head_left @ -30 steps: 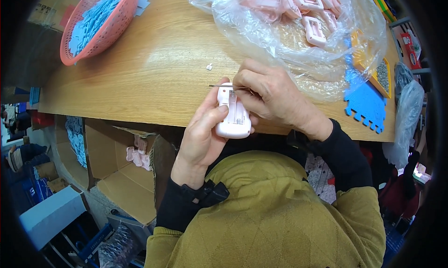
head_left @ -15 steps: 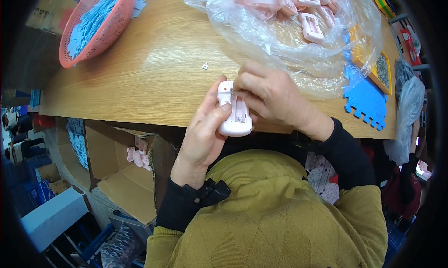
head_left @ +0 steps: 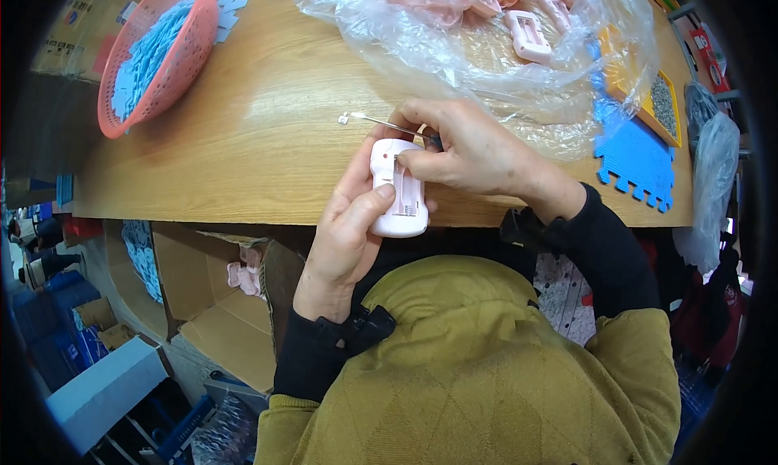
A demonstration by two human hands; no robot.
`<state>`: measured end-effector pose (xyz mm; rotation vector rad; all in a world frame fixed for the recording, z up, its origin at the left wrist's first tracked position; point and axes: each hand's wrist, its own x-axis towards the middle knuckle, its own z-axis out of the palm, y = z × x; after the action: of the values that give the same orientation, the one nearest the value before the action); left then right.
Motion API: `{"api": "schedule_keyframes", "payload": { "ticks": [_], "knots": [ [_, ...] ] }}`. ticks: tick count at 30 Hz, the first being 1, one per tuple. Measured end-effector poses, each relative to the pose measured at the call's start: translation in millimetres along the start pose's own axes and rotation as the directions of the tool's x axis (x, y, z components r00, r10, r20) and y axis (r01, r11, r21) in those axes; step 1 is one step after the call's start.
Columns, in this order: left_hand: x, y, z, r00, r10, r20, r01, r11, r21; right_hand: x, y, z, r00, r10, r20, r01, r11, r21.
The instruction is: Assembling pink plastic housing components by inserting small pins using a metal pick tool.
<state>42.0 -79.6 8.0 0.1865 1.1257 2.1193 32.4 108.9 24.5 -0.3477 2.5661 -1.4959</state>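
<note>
In my left hand (head_left: 342, 230) lies a pale pink plastic housing (head_left: 411, 224), its open battery compartment facing up. The left thumb rests on the housing's edge and the fingers wrap beneath. My right hand (head_left: 466, 145) is closed around a screwdriver (head_left: 389, 125), whose thin metal shaft and flattened tip point left; its dark handle is mostly hidden in the palm. With the thumb, this hand presses at the upper end of the compartment, where a small metal piece partly shows. A tiny metal piece (head_left: 344, 118) sits on the table by the screwdriver's tip.
Pink housings (head_left: 528, 37) lie in a clear plastic bag (head_left: 454, 68) at the far side. A coral basket (head_left: 207, 48) of blue pieces stands far left. On the right are a blue foam mat (head_left: 636, 161) and a yellow tray (head_left: 668, 113) of small metal parts. Below left is a cardboard box (head_left: 231, 335).
The screwdriver's shaft now shows, pointing left from my right hand. My right thumb has come down onto the compartment's upper end. The view has shifted slightly.
</note>
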Motion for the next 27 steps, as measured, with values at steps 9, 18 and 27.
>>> {"api": "schedule_keyframes", "payload": {
  "ticks": [9,18,27],
  "knots": [
    [-6,-2,0,1.0,0.003,0.006,-0.004,0.995,0.099,2,-11,-6,0.991,-0.076,0.108,0.083,0.995,-0.061],
    [-12,-6,9,0.981,0.113,-0.156,-0.09,0.984,0.152,5,-15,17,0.968,-0.251,0.009,0.243,0.927,-0.287],
    [-31,-10,-8,0.966,0.022,-0.256,-0.072,0.979,-0.188,12,-34,31,0.958,-0.286,0.008,0.263,0.871,-0.416]
  ]
}}
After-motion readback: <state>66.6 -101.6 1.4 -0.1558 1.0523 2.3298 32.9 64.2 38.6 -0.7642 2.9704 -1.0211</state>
